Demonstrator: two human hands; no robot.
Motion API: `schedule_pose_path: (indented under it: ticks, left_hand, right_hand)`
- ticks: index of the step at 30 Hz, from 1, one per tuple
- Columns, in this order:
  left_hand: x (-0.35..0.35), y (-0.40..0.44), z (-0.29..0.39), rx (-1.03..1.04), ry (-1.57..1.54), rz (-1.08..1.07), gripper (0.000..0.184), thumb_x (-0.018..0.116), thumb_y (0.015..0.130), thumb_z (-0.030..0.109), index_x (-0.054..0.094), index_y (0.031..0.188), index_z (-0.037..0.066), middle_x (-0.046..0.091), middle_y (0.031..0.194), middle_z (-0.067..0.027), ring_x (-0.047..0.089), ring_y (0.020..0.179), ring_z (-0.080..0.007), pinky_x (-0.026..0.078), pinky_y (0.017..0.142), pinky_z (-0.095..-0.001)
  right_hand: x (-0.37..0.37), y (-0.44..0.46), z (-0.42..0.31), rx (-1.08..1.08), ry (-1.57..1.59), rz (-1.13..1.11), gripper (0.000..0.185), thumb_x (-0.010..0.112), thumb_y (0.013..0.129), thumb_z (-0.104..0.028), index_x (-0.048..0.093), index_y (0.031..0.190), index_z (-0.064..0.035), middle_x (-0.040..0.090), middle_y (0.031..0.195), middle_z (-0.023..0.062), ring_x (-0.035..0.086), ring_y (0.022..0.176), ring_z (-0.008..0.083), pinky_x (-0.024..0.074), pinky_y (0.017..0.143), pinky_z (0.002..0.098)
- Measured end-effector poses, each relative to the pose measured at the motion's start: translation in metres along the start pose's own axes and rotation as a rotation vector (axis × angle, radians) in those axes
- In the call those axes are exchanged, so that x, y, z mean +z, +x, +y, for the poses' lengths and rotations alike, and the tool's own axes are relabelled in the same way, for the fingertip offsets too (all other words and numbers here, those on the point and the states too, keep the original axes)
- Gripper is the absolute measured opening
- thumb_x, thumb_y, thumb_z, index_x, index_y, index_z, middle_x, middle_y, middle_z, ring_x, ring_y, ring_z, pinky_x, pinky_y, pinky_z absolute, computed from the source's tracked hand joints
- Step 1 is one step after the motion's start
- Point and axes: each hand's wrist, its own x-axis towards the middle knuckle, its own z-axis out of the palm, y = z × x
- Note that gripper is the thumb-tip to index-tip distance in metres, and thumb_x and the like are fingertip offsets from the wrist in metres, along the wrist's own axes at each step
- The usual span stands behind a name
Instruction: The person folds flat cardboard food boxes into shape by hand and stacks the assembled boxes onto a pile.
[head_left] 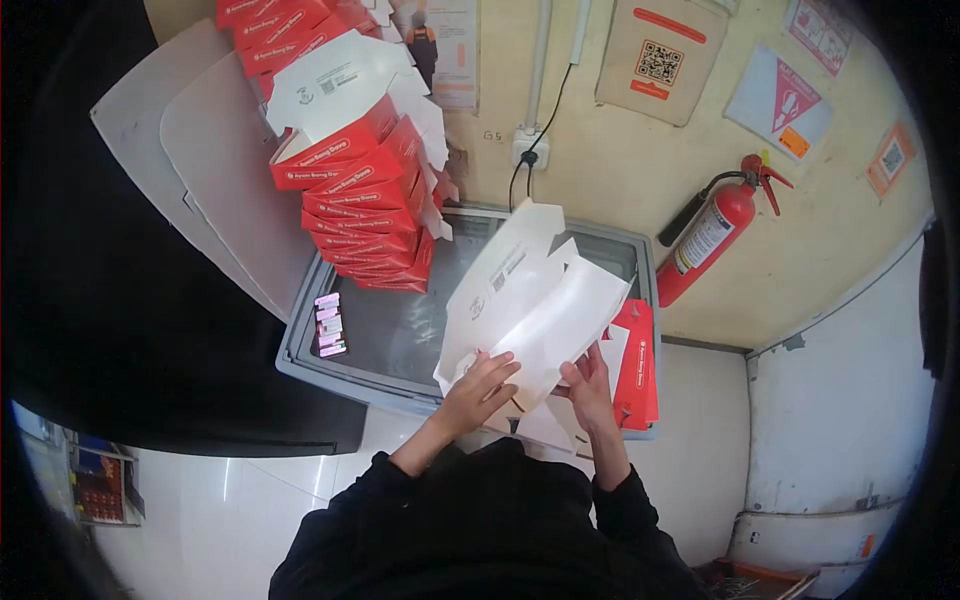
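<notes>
A partly folded cardboard box (530, 300), white on the side facing me, is tilted up in front of me over the glass-topped chest. My left hand (480, 392) lies against its lower left part, fingers spread on the white surface. My right hand (590, 388) grips its lower right edge, with the thumb on the near side and the other fingers partly hidden behind the board. Flat red cardboard pieces (640, 370) lie just right of my right hand. Stacked red boxes (365, 220) with white open lids rise at the back left.
A phone (330, 324) lies on the left of the chest (375, 385). White panels (225, 150) lean at the left. A red fire extinguisher (712, 235) hangs by the wall at the right. Cables run from a wall socket (530, 148) behind the chest.
</notes>
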Motion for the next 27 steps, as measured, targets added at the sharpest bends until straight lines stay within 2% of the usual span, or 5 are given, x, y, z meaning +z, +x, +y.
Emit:
schedule_pose_path:
  ticks: [6,9,11,16,27]
  left_hand:
    - [-0.032,0.052,0.013,-0.293,-0.312,-0.238,0.064,0.076,0.084,0.031,0.048,0.137,0.006,0.042,0.149,-0.015,0.038,0.141,-0.0345,0.04,0.108,-0.0511]
    - [-0.036,0.078,0.001,-0.829,-1.536,-0.044,0.073,0.075,0.086,0.039,0.043,0.142,0.004,0.036,0.153,-0.0151,0.034,0.144,-0.0289,0.042,0.106,-0.0471]
    - [-0.059,0.107,0.004,-0.814,-1.492,-0.251,0.053,0.068,0.094,0.022,0.048,0.137,-0.001,0.051,0.141,-0.0119,0.05,0.127,-0.0172,0.046,0.098,-0.0352]
    - [-0.038,0.085,-0.027,-0.877,-1.285,-0.662,0.025,0.069,0.092,0.007,0.067,0.114,-0.005,0.07,0.1,-0.0031,0.061,0.088,-0.0064,0.049,0.083,-0.0247]
    - [-0.007,0.065,-0.03,-0.91,-1.313,-0.77,0.022,0.066,0.095,0.013,0.071,0.104,-0.007,0.07,0.087,-0.0038,0.058,0.077,-0.0057,0.048,0.072,-0.0253]
  right_hand:
    - [0.001,0.01,0.018,-0.503,-0.412,0.179,0.082,0.081,0.079,-0.012,0.032,0.144,-0.0065,0.05,0.134,0.0152,0.058,0.116,0.0282,0.0544,0.093,0.0416]
    - [-0.009,-0.003,0.041,-0.643,-0.914,0.127,0.087,0.085,0.075,-0.016,0.032,0.143,-0.0051,0.043,0.142,0.019,0.048,0.129,0.0334,0.0465,0.103,0.0449]
    - [-0.001,-0.003,0.045,-0.941,-0.987,0.05,0.087,0.087,0.073,-0.02,0.035,0.141,-0.0025,0.04,0.145,0.0215,0.04,0.137,0.0347,0.0418,0.107,0.046]
    - [-0.013,-0.015,0.014,-0.712,-0.74,0.087,0.048,0.054,0.097,-0.042,0.05,0.135,-0.0114,0.044,0.135,0.0209,0.047,0.123,0.0359,0.0393,0.104,0.0459]
    - [-0.003,-0.011,-0.08,-0.343,-1.184,-0.125,0.037,0.075,0.084,-0.019,0.065,0.118,-0.0088,0.054,0.119,0.014,0.067,0.097,0.0303,0.0564,0.078,0.0382]
